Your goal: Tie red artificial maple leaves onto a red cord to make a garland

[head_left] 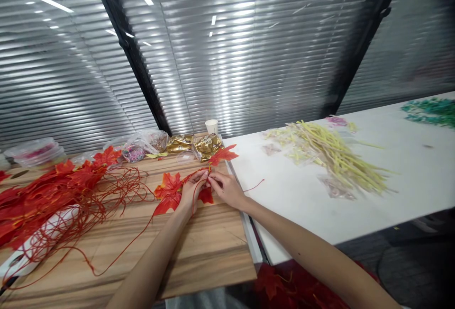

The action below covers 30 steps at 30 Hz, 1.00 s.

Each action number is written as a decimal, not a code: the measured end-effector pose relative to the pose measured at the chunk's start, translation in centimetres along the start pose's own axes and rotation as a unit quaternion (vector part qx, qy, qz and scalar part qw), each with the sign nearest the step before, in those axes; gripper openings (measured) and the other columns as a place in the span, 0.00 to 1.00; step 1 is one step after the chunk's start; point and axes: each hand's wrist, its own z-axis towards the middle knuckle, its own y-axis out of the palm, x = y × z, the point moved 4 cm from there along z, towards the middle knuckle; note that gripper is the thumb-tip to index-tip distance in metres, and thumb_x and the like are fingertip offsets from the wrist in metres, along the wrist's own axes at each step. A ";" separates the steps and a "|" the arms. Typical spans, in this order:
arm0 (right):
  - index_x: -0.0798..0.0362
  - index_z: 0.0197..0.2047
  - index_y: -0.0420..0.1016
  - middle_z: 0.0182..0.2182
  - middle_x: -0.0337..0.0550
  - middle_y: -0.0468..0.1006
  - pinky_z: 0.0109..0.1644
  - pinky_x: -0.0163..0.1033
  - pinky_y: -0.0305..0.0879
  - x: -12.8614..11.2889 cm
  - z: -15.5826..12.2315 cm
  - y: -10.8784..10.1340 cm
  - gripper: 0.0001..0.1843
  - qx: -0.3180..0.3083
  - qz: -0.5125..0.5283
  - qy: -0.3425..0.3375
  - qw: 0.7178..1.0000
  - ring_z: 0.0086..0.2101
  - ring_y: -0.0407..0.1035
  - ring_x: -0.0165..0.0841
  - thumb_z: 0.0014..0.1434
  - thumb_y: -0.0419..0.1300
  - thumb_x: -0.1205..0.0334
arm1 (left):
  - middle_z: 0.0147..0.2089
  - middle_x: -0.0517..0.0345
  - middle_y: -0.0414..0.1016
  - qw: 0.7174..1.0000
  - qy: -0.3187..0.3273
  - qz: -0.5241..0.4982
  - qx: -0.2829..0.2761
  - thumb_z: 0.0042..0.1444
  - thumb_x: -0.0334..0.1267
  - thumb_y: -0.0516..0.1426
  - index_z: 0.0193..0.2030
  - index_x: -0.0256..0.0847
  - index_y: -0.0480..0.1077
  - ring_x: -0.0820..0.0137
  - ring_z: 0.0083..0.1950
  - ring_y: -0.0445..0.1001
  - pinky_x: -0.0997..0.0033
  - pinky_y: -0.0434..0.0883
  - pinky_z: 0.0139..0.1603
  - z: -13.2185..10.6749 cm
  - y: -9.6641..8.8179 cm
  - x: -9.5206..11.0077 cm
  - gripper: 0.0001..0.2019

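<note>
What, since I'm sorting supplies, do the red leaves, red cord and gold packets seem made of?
Red leaves: perhaps coated fabric, low sheen, with printed-looking yellow edges. Red cord: likely dull textile string, looping loosely. Gold packets: shiny, probably metallised film, given crinkled highlights.

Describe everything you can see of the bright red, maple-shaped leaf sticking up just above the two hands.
The bright red, maple-shaped leaf has pointed lobes and looks artificial, perhaps fabric or thin plastic. It tilts, its longest tip pointing right and slightly up, just in front of a crinkled gold foil packet in this view. Its yellowish base points down towards the left hand and right hand, pinching close together beneath it; which fingers touch its stem is too small to tell.
</note>
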 end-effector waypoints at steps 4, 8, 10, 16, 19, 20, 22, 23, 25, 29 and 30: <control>0.54 0.37 0.71 0.28 0.40 0.75 0.33 0.32 0.60 0.1 0.0 0.1 0.11 -0.010 -0.011 -0.012 1.000 0.27 0.66 0.29 0.61 0.47 0.66 | 0.27 0.61 0.74 1.000 -0.009 0.010 -0.002 0.30 0.39 0.68 0.31 0.35 0.73 0.81 0.22 0.67 0.80 0.68 0.27 0.0 0.0 0.0 0.19; 0.53 0.39 0.70 0.29 0.40 0.75 0.33 0.33 0.60 0.2 0.1 0.2 0.11 -0.016 -0.017 -0.014 1.000 0.27 0.67 0.29 0.61 0.47 0.66 | 0.27 0.62 0.73 1.000 -0.006 0.019 -0.004 0.30 0.41 0.67 0.32 0.36 0.73 0.82 0.22 0.67 0.81 0.68 0.27 0.1 0.0 -0.1 0.19; 0.53 0.39 0.70 0.29 0.40 0.75 0.34 0.33 0.60 0.2 0.1 0.2 0.11 -0.019 -0.019 -0.014 1.000 0.28 0.67 0.29 0.61 0.47 0.66 | 0.27 0.62 0.73 1.000 -0.001 0.021 -0.005 0.31 0.41 0.67 0.32 0.36 0.73 0.82 0.22 0.67 0.81 0.68 0.27 0.2 -0.1 -0.1 0.19; 0.54 0.39 0.70 0.29 0.41 0.75 0.35 0.33 0.60 0.1 0.1 0.1 0.11 -0.017 -0.027 -0.018 0.999 0.29 0.67 0.29 0.61 0.47 0.67 | 0.28 0.62 0.73 1.000 -0.001 0.026 -0.011 0.32 0.40 0.67 0.32 0.36 0.73 0.82 0.23 0.67 0.82 0.68 0.28 0.3 -0.2 -0.2 0.18; 0.54 0.39 0.70 0.29 0.41 0.75 0.35 0.33 0.60 0.1 0.1 0.1 0.11 -0.019 -0.028 -0.019 0.999 0.29 0.67 0.29 0.61 0.47 0.67 | 0.28 0.62 0.74 1.000 0.001 0.030 -0.010 0.32 0.41 0.67 0.32 0.36 0.73 0.82 0.23 0.67 0.82 0.68 0.28 0.3 -0.3 -0.2 0.18; 0.54 0.39 0.70 0.29 0.41 0.75 0.35 0.33 0.60 0.1 0.1 0.1 0.11 -0.019 -0.029 -0.020 0.999 0.29 0.67 0.29 0.61 0.47 0.67 | 0.28 0.62 0.74 0.999 0.001 0.032 -0.009 0.32 0.41 0.67 0.32 0.36 0.73 0.82 0.23 0.67 0.81 0.68 0.28 0.4 -0.3 -0.3 0.18; 0.54 0.39 0.70 0.29 0.41 0.75 0.35 0.33 0.60 0.1 0.1 0.1 0.11 -0.019 -0.030 -0.022 0.999 0.29 0.67 0.29 0.61 0.47 0.67 | 0.28 0.61 0.74 0.999 0.000 0.036 -0.007 0.32 0.41 0.67 0.32 0.36 0.73 0.82 0.23 0.67 0.81 0.68 0.29 0.4 -0.4 -0.3 0.19; 0.54 0.39 0.70 0.29 0.41 0.75 0.35 0.33 0.60 0.1 0.1 0.0 0.11 -0.019 -0.031 -0.023 0.999 0.29 0.67 0.29 0.61 0.47 0.67 | 0.29 0.61 0.74 0.999 0.000 0.037 -0.006 0.32 0.41 0.67 0.33 0.36 0.73 0.82 0.23 0.67 0.80 0.68 0.29 0.4 -0.4 -0.3 0.19; 0.53 0.38 0.70 0.29 0.41 0.75 0.35 0.33 0.60 0.1 0.1 0.0 0.11 -0.020 -0.033 -0.025 0.999 0.29 0.67 0.29 0.61 0.47 0.67 | 0.29 0.61 0.74 0.999 -0.002 0.035 -0.005 0.31 0.41 0.67 0.32 0.36 0.73 0.82 0.23 0.67 0.80 0.68 0.29 0.5 -0.4 -0.4 0.19; 0.53 0.38 0.70 0.29 0.40 0.75 0.35 0.33 0.61 0.2 0.1 0.1 0.11 -0.022 -0.034 -0.024 0.999 0.29 0.67 0.29 0.61 0.47 0.67 | 0.28 0.61 0.74 0.999 -0.002 0.031 -0.009 0.32 0.40 0.67 0.33 0.35 0.73 0.82 0.23 0.67 0.81 0.68 0.28 0.5 -0.4 -0.3 0.18; 0.53 0.39 0.70 0.29 0.40 0.74 0.35 0.34 0.61 0.2 0.1 0.1 0.11 -0.022 -0.035 -0.024 0.999 0.29 0.67 0.29 0.61 0.47 0.67 | 0.28 0.61 0.74 0.999 -0.001 0.031 -0.011 0.33 0.40 0.67 0.33 0.35 0.73 0.82 0.23 0.67 0.81 0.68 0.28 0.4 -0.4 -0.3 0.18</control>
